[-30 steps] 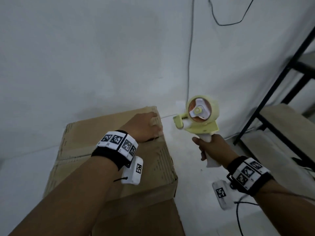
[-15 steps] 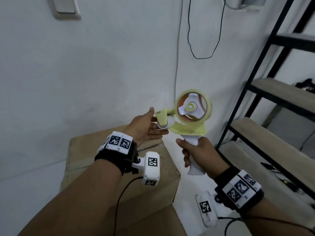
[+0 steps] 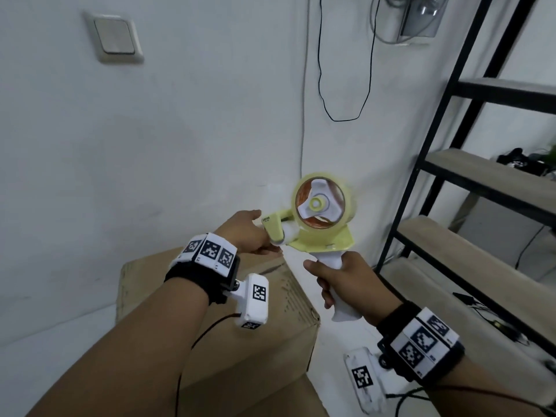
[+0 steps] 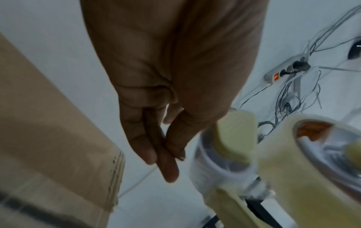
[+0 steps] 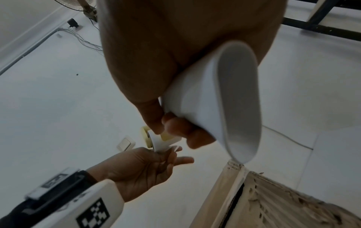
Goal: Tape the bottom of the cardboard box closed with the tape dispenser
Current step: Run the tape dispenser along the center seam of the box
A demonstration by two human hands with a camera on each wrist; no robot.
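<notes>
The right hand (image 3: 349, 284) is gripping the white handle of the tape dispenser (image 3: 319, 218), fingers wrapped round it, and is holding the tool up in the air in front of the wall, roll upward and nose pointing toward the left hand (image 3: 246, 234). The left hand is reaching to that nose. In the left wrist view its fingertips (image 4: 168, 168) are lying straight and pressed together just beside the roller; in the right wrist view they seem to be touching a pale strip at the roller, though blur makes it unclear whether they are pinching the tape end or only feeling for it.

The cardboard box (image 3: 210, 320) is sitting below and between the two hands, nearer the left wrist, its flaps folded shut, with no fresh tape visible on the seam.

So the step in hand is likely freeing the loose tape end, before any taping. Next, the left hand probably needs to draw out a short tail, then the right hand needs to bring the nose down to the box edge nearest the left hand, stick the tail there, and pull along the seam while the left hand is steadying the flaps.
</notes>
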